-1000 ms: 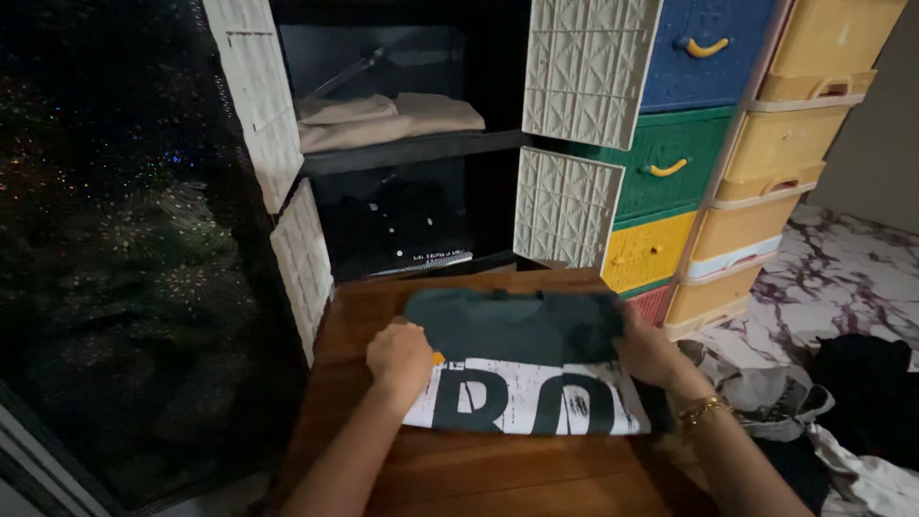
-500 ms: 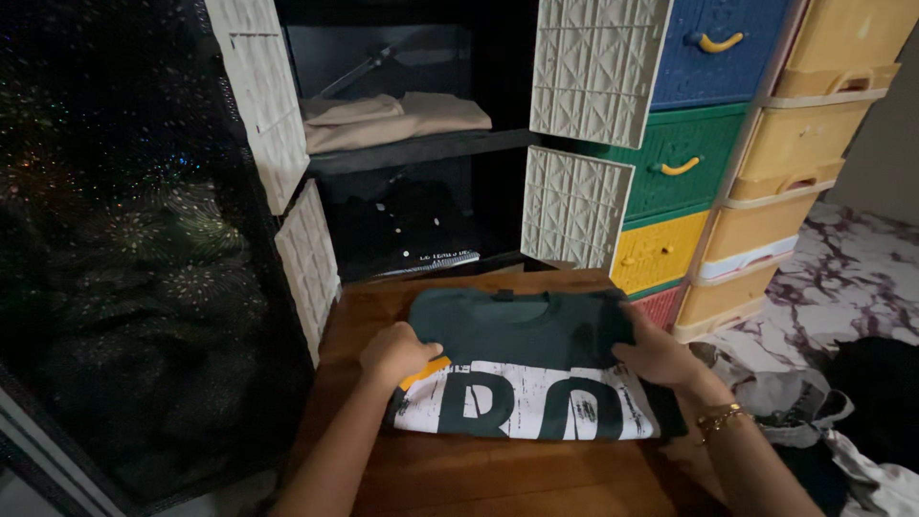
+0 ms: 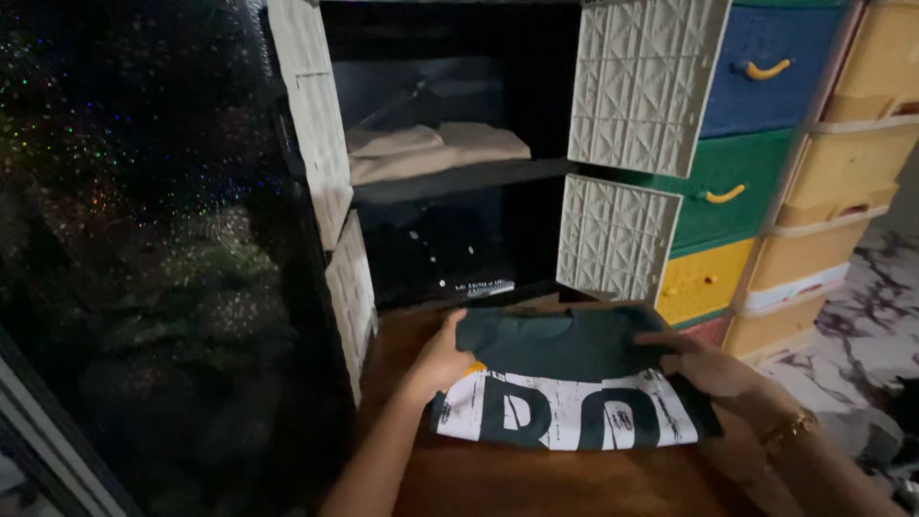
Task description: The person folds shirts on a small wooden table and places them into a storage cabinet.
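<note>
Folded dark green T-shirt [image 3: 565,378], with a white block print across its lower half, lay on the wooden desk [image 3: 536,479] just in front of the open black cabinet [image 3: 450,191]. I noted the left hand [image 3: 442,359] gripping its left edge, fingers curled round the fabric, and the right hand [image 3: 713,369] clasping the right edge the same way. Judged step: garment folded and held at both sides, ready for stowing; next move would need a level lift so the fold held. Folded beige cloth [image 3: 436,148] sat on the upper shelf; cream lattice doors [image 3: 617,239] stood open. Right of these: blue drawer [image 3: 771,72], green drawer [image 3: 732,187], yellow drawer [image 3: 704,278], each with a curved yellow handle.
</note>
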